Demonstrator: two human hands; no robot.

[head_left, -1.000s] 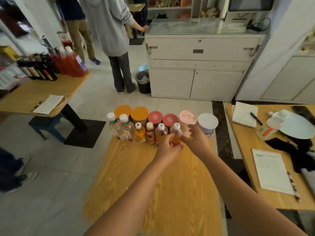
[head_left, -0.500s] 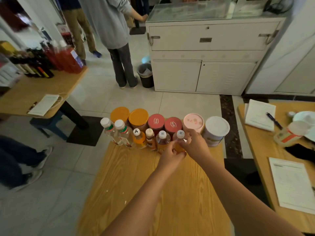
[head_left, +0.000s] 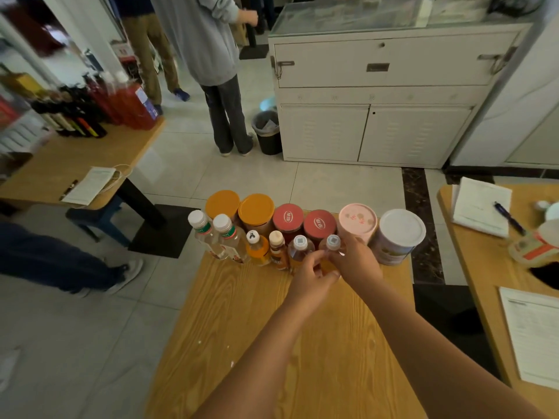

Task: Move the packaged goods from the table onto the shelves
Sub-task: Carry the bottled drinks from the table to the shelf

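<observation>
Packaged goods stand in two rows at the far end of the wooden table [head_left: 272, 343]. The back row holds two orange-lidded jars [head_left: 239, 207], two red-lidded jars [head_left: 304, 220], a pink-lidded tub [head_left: 357, 219] and a white-lidded can [head_left: 399, 234]. In front stand two clear bottles [head_left: 211, 234], an orange juice bottle [head_left: 257, 247], a small brown bottle [head_left: 277, 247] and two amber tea bottles. My left hand [head_left: 308, 278] grips the left tea bottle [head_left: 298, 247]. My right hand [head_left: 357, 261] grips the right tea bottle [head_left: 332, 244] by its neck.
A white cabinet [head_left: 378, 116] stands beyond the table, with a black bin [head_left: 267, 134] and a person in grey [head_left: 211, 55] beside it. A left table [head_left: 69, 158] carries dark and red bottles. A right table [head_left: 484, 267] holds papers and a pen. Someone's shoe [head_left: 127, 272] lies near the left.
The view has tilted down and closer to the table. Both hands have closed more tightly round the two tea bottles, which still stand in the row.
</observation>
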